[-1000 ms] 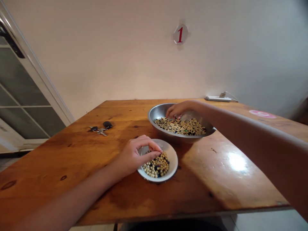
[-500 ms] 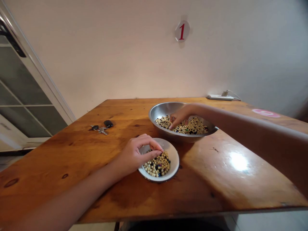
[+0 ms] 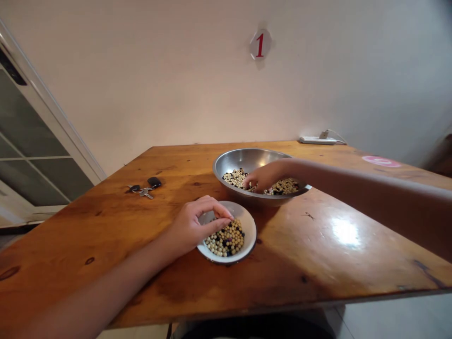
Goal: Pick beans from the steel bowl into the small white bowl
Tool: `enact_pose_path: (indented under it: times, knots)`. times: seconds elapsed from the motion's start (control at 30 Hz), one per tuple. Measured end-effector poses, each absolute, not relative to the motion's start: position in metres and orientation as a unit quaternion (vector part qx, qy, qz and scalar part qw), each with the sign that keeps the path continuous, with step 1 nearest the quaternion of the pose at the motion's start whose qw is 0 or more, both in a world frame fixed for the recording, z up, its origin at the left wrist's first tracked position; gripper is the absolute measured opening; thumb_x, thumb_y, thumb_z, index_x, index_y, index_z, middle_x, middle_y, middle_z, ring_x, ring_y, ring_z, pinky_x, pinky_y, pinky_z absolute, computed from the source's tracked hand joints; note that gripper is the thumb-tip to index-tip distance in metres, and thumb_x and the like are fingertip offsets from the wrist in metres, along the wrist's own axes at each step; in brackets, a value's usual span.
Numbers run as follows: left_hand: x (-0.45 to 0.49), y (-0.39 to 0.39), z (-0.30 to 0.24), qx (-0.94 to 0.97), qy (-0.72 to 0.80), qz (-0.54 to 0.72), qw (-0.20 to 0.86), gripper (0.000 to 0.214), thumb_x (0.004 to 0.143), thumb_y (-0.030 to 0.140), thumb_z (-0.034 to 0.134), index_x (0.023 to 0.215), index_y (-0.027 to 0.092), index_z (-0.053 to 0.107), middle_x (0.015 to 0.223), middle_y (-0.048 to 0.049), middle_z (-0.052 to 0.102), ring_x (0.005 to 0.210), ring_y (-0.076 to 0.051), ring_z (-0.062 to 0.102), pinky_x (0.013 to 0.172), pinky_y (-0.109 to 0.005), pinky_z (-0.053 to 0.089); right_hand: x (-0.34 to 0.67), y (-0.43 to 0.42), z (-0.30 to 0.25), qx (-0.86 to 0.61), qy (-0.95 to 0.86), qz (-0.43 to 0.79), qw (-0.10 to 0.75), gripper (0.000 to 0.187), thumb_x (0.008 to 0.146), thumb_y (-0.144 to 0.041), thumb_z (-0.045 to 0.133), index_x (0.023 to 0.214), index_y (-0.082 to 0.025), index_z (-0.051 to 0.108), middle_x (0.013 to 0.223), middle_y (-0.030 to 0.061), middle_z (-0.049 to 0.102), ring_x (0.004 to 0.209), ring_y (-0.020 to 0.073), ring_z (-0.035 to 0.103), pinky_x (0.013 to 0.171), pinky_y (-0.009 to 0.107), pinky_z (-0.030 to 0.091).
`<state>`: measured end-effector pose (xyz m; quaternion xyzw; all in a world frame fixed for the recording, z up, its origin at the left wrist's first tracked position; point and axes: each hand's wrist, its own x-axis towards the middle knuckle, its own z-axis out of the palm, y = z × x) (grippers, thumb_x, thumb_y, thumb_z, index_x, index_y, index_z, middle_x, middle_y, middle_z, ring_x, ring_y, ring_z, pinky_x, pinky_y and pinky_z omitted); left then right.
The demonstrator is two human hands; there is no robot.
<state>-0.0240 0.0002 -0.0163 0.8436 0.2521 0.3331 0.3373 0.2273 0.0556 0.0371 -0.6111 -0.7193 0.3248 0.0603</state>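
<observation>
A small white bowl holds small round cream beads mixed with black and a few purple ones. My left hand hovers over its left side, thumb and forefinger pressed together in a pinch; whatever is between them is too small to make out. Behind it stands a wide steel bowl with many more cream and dark beads. My right hand reaches into this bowl from the right, fingers curled down among the beads, their tips partly hidden.
A bunch of keys with black fobs lies on the wooden table at the left. A white power strip sits at the back right near a pink round sticker. The wall rises behind the table.
My right hand has curled its fingers and dipped further down into the beads. My left hand keeps its pinch over the white bowl. The whole view has shifted slightly.
</observation>
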Motion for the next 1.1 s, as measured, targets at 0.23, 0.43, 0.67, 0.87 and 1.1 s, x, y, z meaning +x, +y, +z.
enact_pose_path:
  times: [0.23, 0.43, 0.67, 0.87, 1.1]
  knots:
    - [-0.024, 0.001, -0.018, 0.842, 0.251, 0.338, 0.338, 0.013, 0.079, 0.031, 0.065, 0.079, 0.018, 0.069, 0.078, -0.0024, 0.064, 0.075, -0.013, 0.058, 0.075, -0.026, 0.045, 0.244, 0.053, 0.039, -0.590, -0.674, 0.443, 0.038, 0.019, 0.059, -0.020, 0.076, 0.077, -0.022, 0.073, 0.085, 0.0039, 0.072, 0.079, 0.0179, 0.065, 0.066, 0.027, 0.054]
    - [-0.023, 0.001, -0.018, 0.841, 0.252, 0.337, 0.339, 0.014, 0.079, 0.032, 0.065, 0.079, 0.018, 0.069, 0.079, -0.0027, 0.065, 0.075, -0.013, 0.058, 0.076, -0.027, 0.045, 0.260, 0.058, 0.040, -0.547, -0.668, 0.498, 0.079, 0.020, 0.068, -0.019, 0.069, 0.087, -0.022, 0.074, 0.104, 0.0051, 0.071, 0.088, 0.0163, 0.066, 0.072, 0.025, 0.054]
    - [-0.023, 0.001, -0.018, 0.839, 0.249, 0.340, 0.344, 0.014, 0.079, 0.032, 0.065, 0.079, 0.018, 0.069, 0.079, -0.0026, 0.065, 0.074, -0.013, 0.058, 0.076, -0.027, 0.045, 0.264, 0.061, 0.036, -0.519, -0.660, 0.534, 0.100, 0.029, 0.066, -0.013, 0.068, 0.093, -0.025, 0.072, 0.110, 0.0015, 0.069, 0.095, 0.0151, 0.066, 0.083, 0.027, 0.052]
    - [-0.023, 0.001, -0.017, 0.840, 0.251, 0.337, 0.342, 0.016, 0.079, 0.033, 0.064, 0.078, 0.018, 0.068, 0.079, -0.0032, 0.066, 0.075, -0.014, 0.058, 0.076, -0.028, 0.046, 0.260, 0.060, 0.034, -0.511, -0.663, 0.536, 0.111, 0.030, 0.067, -0.019, 0.071, 0.096, -0.024, 0.069, 0.108, 0.0035, 0.070, 0.103, 0.0177, 0.064, 0.084, 0.027, 0.052]
    - [-0.023, 0.001, -0.017, 0.841, 0.249, 0.339, 0.342, 0.016, 0.079, 0.033, 0.064, 0.078, 0.018, 0.068, 0.079, -0.0031, 0.066, 0.074, -0.013, 0.058, 0.075, -0.027, 0.045, 0.253, 0.056, 0.038, -0.537, -0.693, 0.471, 0.094, 0.016, 0.076, -0.034, 0.065, 0.086, -0.023, 0.068, 0.098, 0.0057, 0.072, 0.093, 0.0209, 0.066, 0.077, 0.033, 0.054]
